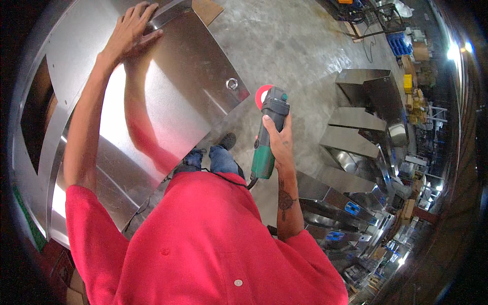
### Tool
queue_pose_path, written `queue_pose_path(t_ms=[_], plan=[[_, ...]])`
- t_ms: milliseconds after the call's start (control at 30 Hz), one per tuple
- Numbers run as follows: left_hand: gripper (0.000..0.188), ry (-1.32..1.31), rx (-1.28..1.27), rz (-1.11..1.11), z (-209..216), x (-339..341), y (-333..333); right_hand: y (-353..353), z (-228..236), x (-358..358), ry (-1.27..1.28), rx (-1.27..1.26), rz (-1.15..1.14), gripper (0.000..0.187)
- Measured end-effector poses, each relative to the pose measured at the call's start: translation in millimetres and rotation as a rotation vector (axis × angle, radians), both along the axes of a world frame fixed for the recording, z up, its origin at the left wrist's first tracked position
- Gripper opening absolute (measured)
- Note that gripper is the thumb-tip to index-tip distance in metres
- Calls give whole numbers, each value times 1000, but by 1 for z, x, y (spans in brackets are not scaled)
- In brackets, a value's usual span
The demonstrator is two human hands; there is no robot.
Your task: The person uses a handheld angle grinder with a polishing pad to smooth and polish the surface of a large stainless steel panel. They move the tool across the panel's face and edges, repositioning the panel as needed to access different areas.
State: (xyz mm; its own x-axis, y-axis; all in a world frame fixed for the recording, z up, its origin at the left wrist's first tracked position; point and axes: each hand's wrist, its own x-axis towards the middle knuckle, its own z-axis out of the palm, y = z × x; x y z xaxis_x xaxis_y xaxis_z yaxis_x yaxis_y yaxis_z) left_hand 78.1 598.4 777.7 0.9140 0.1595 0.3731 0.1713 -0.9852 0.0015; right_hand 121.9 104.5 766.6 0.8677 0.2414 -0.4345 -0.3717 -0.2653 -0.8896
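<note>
My right hand [278, 134] is wrapped round a green and black angle grinder [264, 147], held upright with its head away from me. A red and white disc [264, 95] sits on the grinder's head, apart from the metal. At the far left my left hand [133, 29] lies on a shiny sheet-metal workpiece [188, 66], by a raised bent strip. Its fingers are stretched and the thumb is spread. A small metal ring [232, 83] sits near the workpiece's right corner. From the grinder's lower end a black cord [251, 183] runs across my front.
Several folded sheet-metal parts [356, 140] stand on the floor at the right. Beyond them are blue bins [399, 44], a yellow container [407, 81] and cluttered shelving. Grey concrete floor [284, 46] lies between the workpiece and these parts. My shoe [227, 141] is close to the workpiece.
</note>
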Motion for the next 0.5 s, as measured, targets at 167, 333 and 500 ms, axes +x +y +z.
queue_pose_path(t_ms=[167, 333, 500], plan=[[64, 40, -22, -28, 5, 21, 8, -11, -15, 6, -109, -130, 79, 89], [62, 35, -30, 12, 1, 21, 5, -11, -19, 5, -143, -122, 96, 80], [62, 24, -53, 7, 4, 18, -2, -9, -15, 2, -100, -119, 84, 90]])
